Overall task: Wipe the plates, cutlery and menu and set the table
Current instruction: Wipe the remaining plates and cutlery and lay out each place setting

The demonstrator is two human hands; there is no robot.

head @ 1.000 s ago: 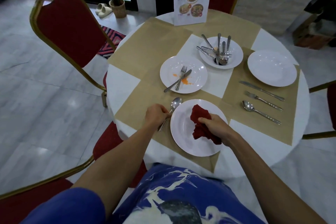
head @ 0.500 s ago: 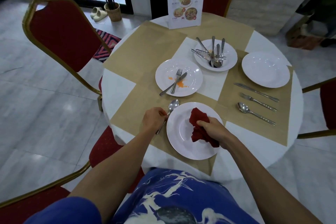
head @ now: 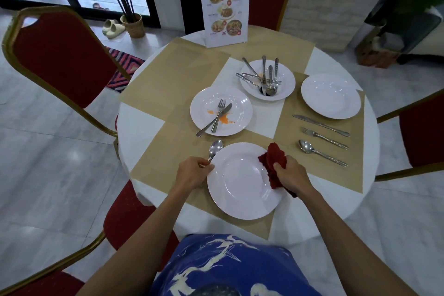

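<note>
Left hand (head: 192, 173) pinches the handle of a spoon (head: 214, 149) at the left rim of the near plate (head: 242, 182). The spoon's bowl points away from the person, just beside the rim; whether it rests on the tan mat (head: 168, 151) or is lifted off it, I cannot tell. Right hand (head: 292, 175) has its fingers curled round a bunched red cloth (head: 274, 158) at the plate's right rim, with part of the cloth lying over the rim. The near plate looks white and bare, and sits on the mat at the near edge of the round bench (head: 141, 122).

Beyond it stands a stained plate (head: 206, 103) with orange smears, with a fork (head: 219, 113) and a knife (head: 213, 119) lying crossed on it. Farther back, a deeper plate (head: 287, 79) holds a heap of cutlery (head: 266, 79). On the right, a clean plate (head: 330, 95) sits on another mat, and beside it, toward the person, a laid knife (head: 320, 125), laid fork (head: 324, 137) and laid spoon (head: 322, 152) lie side by side, apart from one another. The menu (head: 224, 2) stands upright at the far edge of the bench. Red chairs with gold frames (head: 60, 55) stand around it.
</note>
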